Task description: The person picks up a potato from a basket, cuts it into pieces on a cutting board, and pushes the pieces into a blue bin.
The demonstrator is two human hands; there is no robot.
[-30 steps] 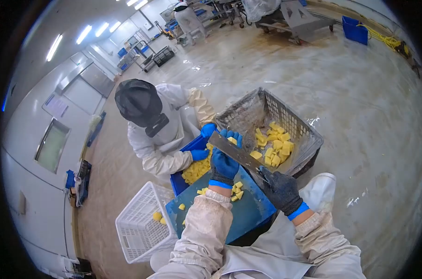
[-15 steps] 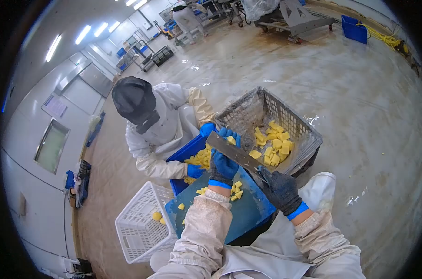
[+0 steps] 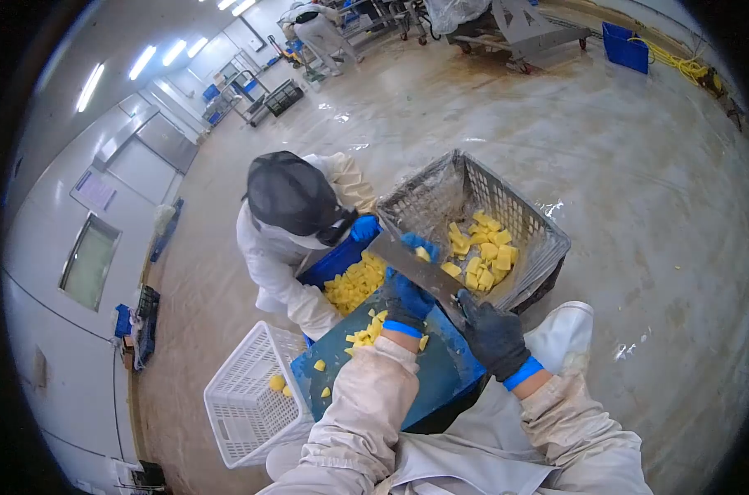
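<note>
My right hand (image 3: 495, 334), in a dark glove, is closed round the handle of a broad cleaver (image 3: 409, 268). Its blade points up and left, crossing in front of my left hand (image 3: 407, 299). That hand wears a blue glove, and its fingers beyond the blade are curled at a yellow chunk (image 3: 423, 254), which looks like peeled potato; the blade hides part of the grip. Below both hands lies a blue-green cutting board (image 3: 436, 375) with several cut yellow chunks (image 3: 364, 333) on it. Right of the blade stands a lined grey crate (image 3: 539, 239) holding more yellow pieces (image 3: 494, 257).
A co-worker (image 3: 296, 202) in white bends over a blue bin (image 3: 339, 262) of yellow chunks, close to my left hand. At left stands a white basket (image 3: 246, 396) with round yellow pieces. My boot (image 3: 567, 334) is beside the crate on the wet floor (image 3: 638, 206).
The co-worker has leaned forward and right over the blue bin, and one blue glove there is now hidden. My left hand and the cleaver have shifted slightly; the chunk stays at my fingers.
</note>
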